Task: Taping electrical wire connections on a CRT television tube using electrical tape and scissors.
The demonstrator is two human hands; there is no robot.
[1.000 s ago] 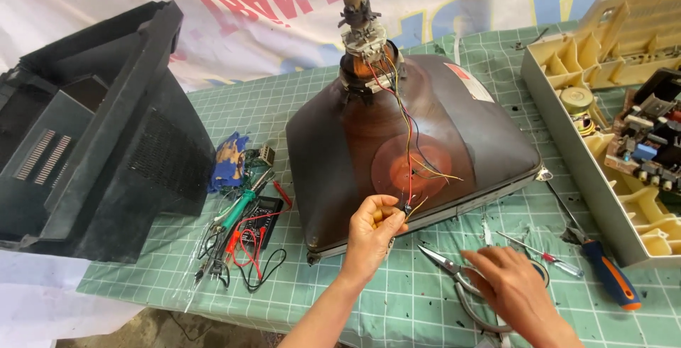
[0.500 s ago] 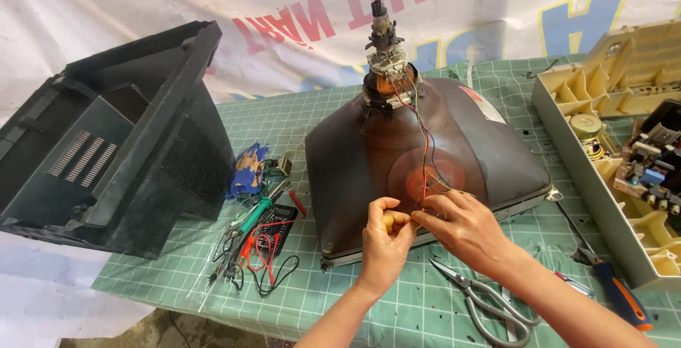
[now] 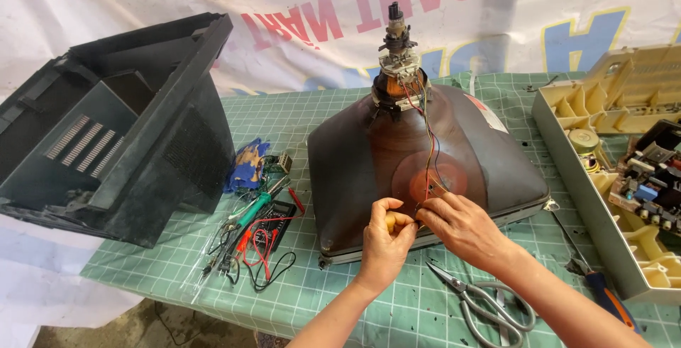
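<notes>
A dark brown picture tube lies face down on the green cutting mat, its neck with coils pointing up. Thin coloured wires run from the neck down the tube's back to the reddish round patch. My left hand and my right hand meet at the lower end of these wires, fingers pinched on them. The wire ends are hidden under my fingers.
A black plastic rear casing stands at the left. Scissors lie just below my right hand, and a screwdriver to their right. A multimeter with leads and small tools lie left of the tube. A cream chassis tray with circuit boards is at the right.
My right hand left the scissors area and came up to join my left hand on the wires. The view has shifted down and closer to the tube.
</notes>
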